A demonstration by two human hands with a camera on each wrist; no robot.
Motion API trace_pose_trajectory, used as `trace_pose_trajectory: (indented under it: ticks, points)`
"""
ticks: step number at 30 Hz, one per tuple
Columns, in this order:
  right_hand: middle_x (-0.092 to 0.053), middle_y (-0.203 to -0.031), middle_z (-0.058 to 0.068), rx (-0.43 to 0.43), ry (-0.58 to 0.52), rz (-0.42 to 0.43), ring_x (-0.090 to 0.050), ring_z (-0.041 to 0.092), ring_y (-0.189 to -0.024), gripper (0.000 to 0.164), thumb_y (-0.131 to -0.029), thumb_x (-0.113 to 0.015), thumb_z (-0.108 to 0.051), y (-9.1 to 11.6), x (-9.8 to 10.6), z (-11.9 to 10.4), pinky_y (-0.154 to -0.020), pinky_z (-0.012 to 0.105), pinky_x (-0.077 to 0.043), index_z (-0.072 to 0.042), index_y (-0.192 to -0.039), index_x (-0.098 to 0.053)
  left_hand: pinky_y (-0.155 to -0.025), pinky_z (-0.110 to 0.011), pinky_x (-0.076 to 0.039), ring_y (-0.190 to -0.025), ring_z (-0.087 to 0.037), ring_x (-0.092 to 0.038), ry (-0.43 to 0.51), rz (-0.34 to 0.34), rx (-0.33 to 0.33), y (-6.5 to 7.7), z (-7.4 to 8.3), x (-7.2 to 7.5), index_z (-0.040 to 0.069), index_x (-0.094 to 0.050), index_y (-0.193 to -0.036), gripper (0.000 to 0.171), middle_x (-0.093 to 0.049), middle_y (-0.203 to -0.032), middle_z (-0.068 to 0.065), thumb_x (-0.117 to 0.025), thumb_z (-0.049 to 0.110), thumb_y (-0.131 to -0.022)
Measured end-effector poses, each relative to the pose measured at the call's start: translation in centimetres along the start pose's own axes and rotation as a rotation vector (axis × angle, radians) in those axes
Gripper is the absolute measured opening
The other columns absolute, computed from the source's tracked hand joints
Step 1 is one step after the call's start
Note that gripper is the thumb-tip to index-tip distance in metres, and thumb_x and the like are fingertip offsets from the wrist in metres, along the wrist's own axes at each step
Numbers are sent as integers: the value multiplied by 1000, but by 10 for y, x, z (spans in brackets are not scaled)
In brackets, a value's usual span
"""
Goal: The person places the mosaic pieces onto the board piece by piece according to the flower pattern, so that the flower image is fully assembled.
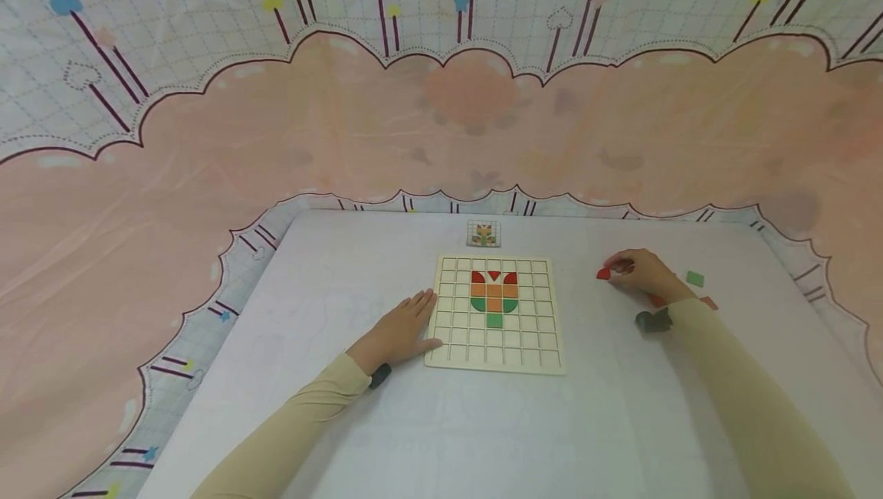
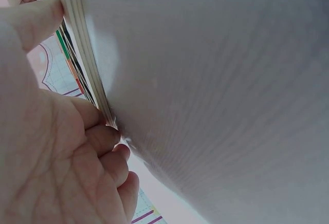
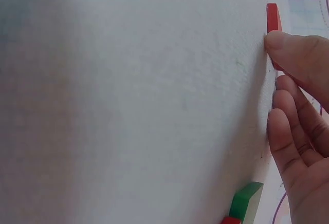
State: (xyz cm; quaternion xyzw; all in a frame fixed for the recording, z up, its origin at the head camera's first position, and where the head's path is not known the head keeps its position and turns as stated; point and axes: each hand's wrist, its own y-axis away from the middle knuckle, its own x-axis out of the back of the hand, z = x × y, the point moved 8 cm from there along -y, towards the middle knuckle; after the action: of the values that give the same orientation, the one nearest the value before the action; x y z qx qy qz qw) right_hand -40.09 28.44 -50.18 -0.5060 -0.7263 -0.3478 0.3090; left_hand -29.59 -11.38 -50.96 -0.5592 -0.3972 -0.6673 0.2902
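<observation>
A pale wooden grid board [image 1: 538, 357] lies flat on the table. In its cells are red rounded pieces, a small red triangle [image 1: 494, 275], several orange squares [image 1: 494, 291], green rounded pieces and a green square [image 1: 494, 320]. My left hand [image 1: 398, 328] rests at the board's left side, fingers extended; thumb and fingertips touch the edge, as the left wrist view also shows. Off to the right of the board, my right hand [image 1: 645, 273] pinches a red rounded piece [image 1: 603, 274] close over the tabletop. The right wrist view shows the thumb [image 3: 295, 52] on this piece.
A small pattern card [image 1: 484, 234] lies behind the board. By the right wrist are a green piece [image 1: 694, 279] and an orange-red piece [image 1: 710, 303]; another red piece [image 1: 658, 300] shows partly under the hand. A patterned curtain [image 1: 483, 131] hangs behind the white table [image 1: 497, 438].
</observation>
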Motion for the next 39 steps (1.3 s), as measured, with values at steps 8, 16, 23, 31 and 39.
trace_pose_trajectory:
  ticks: [8,16,23,31,39]
  points:
    - [-63,-107,19,41,6,13,-56,31,-97,28,-84,-67,-11,-1,0,-2,-90,48,-50,0,-110,-65,-118,-40,-24,-145,-29,-20,9,-6,6,1,0,1,0,-18,-149,85,-20,-156,-15,-44,58,-92]
    - [-66,-90,11,43,-46,9,-58,19,-82,28,-79,-74,-17,-2,-8,-9,-71,25,-49,-1,-101,-65,-118,-39,-24,-145,-29,-20,10,-9,9,0,1,-1,-1,-18,-149,85,-19,-156,-15,-45,57,-92]
    - [-65,-90,8,89,-69,-3,-56,19,-83,25,-78,-75,-15,3,-22,-33,-72,25,-48,-4,-99,-66,-118,-39,-24,-145,-28,-20,3,-3,11,0,0,0,0,-19,-149,85,-21,-156,-15,-45,57,-92]
    - [-65,-92,5,213,-82,-40,-54,16,-84,22,-77,-76,-15,10,-42,-74,-74,21,-49,-7,-96,-69,-118,-39,-24,-145,-28,-20,-3,-7,15,0,0,-1,0,-18,-149,85,-20,-157,-14,-44,58,-92]
    - [-66,-90,4,351,-123,-77,-54,13,-81,21,-76,-77,-13,18,-64,-119,-74,19,-49,-6,-94,-70,-118,-39,-24,-145,-28,-20,2,-8,18,-1,-1,-2,0,-18,-149,85,-20,-157,-14,-45,58,-92]
